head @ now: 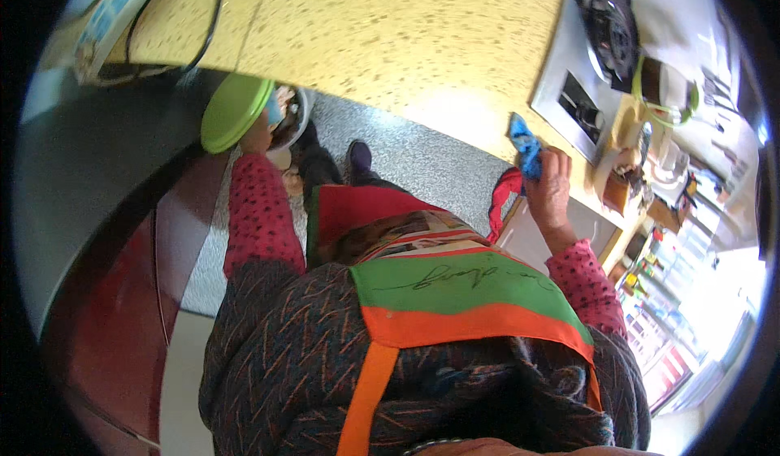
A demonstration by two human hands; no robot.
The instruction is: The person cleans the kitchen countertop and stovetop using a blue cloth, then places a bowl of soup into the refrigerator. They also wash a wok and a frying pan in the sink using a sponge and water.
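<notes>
My left hand [257, 136] grips a round lime-green plastic dish or lid [234, 113], tilted on its side just below the counter's front edge. Right behind it is a pale round bin [303, 121] with scraps inside; the dish hides part of it. A small light-blue patch shows between the dish and the bin, too covered to identify. My right hand [550, 173] is closed around a crumpled blue cloth [525, 145] at the front edge of the speckled yellow countertop [390, 36]. Below that cloth hangs a twisted red cloth [503, 197].
A gas cooktop [563, 93] is set in the counter to the right, with a green-rimmed pot [667, 90] beyond it. Black cables [213, 29] droop over the counter's left end. A dark, glossy red appliance or cabinet [116, 310] stands close on my left.
</notes>
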